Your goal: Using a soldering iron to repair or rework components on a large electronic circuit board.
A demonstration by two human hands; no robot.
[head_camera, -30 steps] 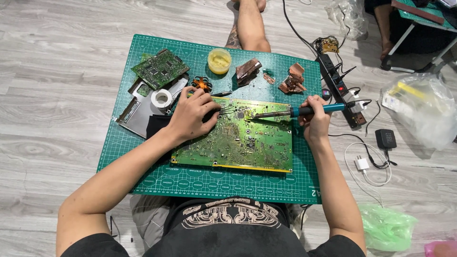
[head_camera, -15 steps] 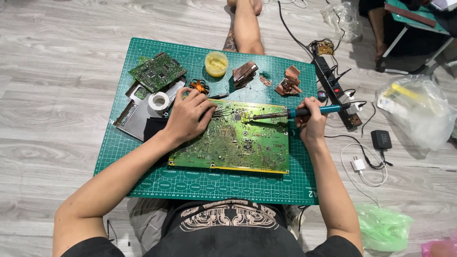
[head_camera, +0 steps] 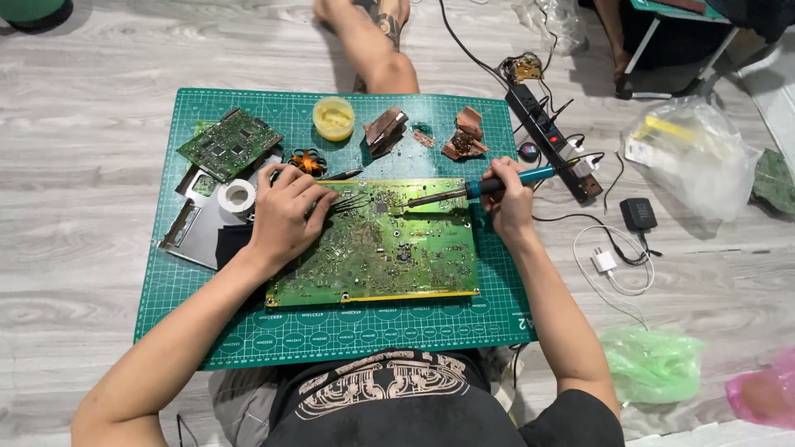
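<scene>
Two hands at work | left hand (head_camera: 286, 217) rests on large green circuit board (head_camera: 377, 244), grip closed on tweezers (head_camera: 348, 203) | right hand (head_camera: 507, 199) grips blue-handled soldering iron (head_camera: 472, 190), tip over board's upper middle | board lies flat on green cutting mat (head_camera: 207, 314) on floor | tape roll (head_camera: 238, 197), yellow tub (head_camera: 334, 117), small board (head_camera: 229, 143) beyond.

1. One head-worn view looks almost straight down from above the seated person, facing forward over a green cutting mat (head_camera: 248, 331) on the floor.
2. It sits near: forearms fill the lower frame, hands mid-frame.
3. No second view.
</scene>
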